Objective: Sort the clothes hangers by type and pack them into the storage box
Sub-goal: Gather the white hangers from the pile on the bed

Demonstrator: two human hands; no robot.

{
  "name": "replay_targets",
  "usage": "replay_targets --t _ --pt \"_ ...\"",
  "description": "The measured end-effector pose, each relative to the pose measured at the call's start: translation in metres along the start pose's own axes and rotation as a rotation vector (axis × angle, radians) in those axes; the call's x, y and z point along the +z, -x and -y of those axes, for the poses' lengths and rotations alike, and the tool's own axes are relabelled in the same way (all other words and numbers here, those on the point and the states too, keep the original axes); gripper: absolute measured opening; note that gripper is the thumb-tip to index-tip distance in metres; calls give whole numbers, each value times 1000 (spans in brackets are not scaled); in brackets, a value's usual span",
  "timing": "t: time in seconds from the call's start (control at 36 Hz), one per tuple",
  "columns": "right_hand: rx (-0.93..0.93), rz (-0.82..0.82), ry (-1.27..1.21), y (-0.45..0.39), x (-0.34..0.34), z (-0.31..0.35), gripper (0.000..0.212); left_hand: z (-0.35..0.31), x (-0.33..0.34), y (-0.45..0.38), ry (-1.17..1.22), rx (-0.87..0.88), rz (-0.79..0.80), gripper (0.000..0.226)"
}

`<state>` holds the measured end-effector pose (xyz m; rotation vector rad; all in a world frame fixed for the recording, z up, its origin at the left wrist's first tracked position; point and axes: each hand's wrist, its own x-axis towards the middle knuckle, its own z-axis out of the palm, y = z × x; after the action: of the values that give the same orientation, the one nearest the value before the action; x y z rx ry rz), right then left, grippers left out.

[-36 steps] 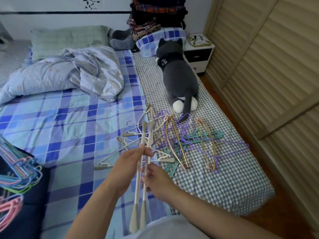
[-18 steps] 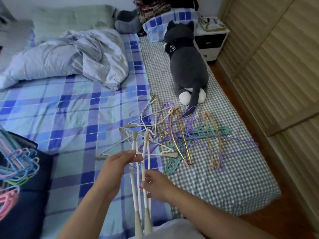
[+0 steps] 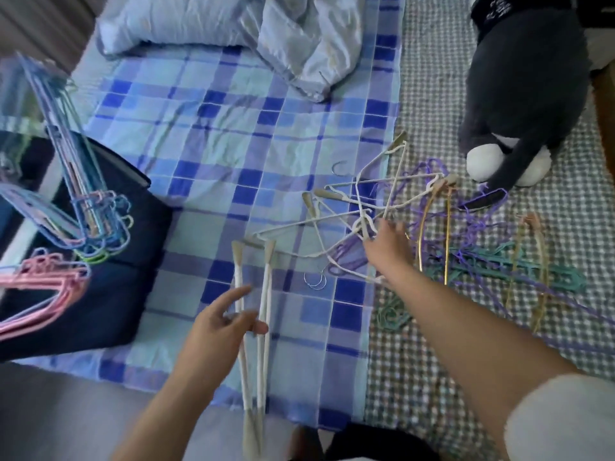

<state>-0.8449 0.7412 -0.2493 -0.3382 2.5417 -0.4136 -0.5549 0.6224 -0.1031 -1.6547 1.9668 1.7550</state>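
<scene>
From my remote feed: a blue plaid sheet [image 3: 233, 134] spreads across the bed, a crumpled pale quilt [image 3: 299, 38] bunched at 12 o'clock. At 2 o'clock — on a grey gingham cover [image 3: 432, 377] — lies a dark grey plush cat [image 3: 525, 78], white paws [image 3: 482, 159] showing.

bed [image 3: 253, 134] bears tangled hangers [image 3: 416, 227], duvet [image 3: 299, 38].

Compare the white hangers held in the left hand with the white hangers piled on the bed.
The held white hangers are bunched parallel, pinched by the left hand; the piled white hangers lie crisscrossed and tangled, touched by the right hand. Both share white wrapping and beige tips.
</scene>
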Motion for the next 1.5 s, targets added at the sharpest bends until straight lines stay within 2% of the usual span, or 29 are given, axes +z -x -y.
replay_targets --t 0.08,0.19,0.28,0.42,0.58,0.64,0.72,0.78,0.89,1.06,1.14,1.22,1.31,1.44,1.5 --pt "4 -9 148 -33 17 9 58 4 -13 7 1 88 72 29" --pt "70 6 184 -57 40 19 49 3 -28 12 -78 103 187 27" --pt "112 -34 152 -64 44 22 36 4 -35 9 -155 119 207 23" --pt "136 -69 150 -73 28 28 42 -2 -39 5 -239 134 194 22" --pt "60 -204 -25 -69 -10 30 34 -4 -40 -4 -335 148 218 21" --pt "46 -224 -106 -59 -35 28 37 -9 -40 -5 -274 156 193 23" --pt "3 -286 -208 -30 -82 20 25 -25 -40 0 -131 168 158 25" --pt "-4 -309 -300 -10 -95 14 26 -32 -41 2 -35 158 149 29" --pt "181 -316 -634 49 -112 -7 23 -40 -36 11 36 156 155 27" --pt "266 -351 -1171 158 -123 -36 27 -53 -22 17 142 96 182 22" --pt "173 -309 -1210 213 -138 -38 42 -63 -13 20 177 92 199 24" --pt "51 -193 -1184 244 -141 -42 48 -78 -6 23 213 125 228 24" --pt "49 -30 -1168 261 -133 -51 56 -92 -4 28 215 176 240 25" --pt "129 266 -1379 290 -106 -51 49 -109 -3 35 306 183 270 21" --pt "146 329 -1421 300 -96 -47 46 -112 -4 39 387 160 293 28"
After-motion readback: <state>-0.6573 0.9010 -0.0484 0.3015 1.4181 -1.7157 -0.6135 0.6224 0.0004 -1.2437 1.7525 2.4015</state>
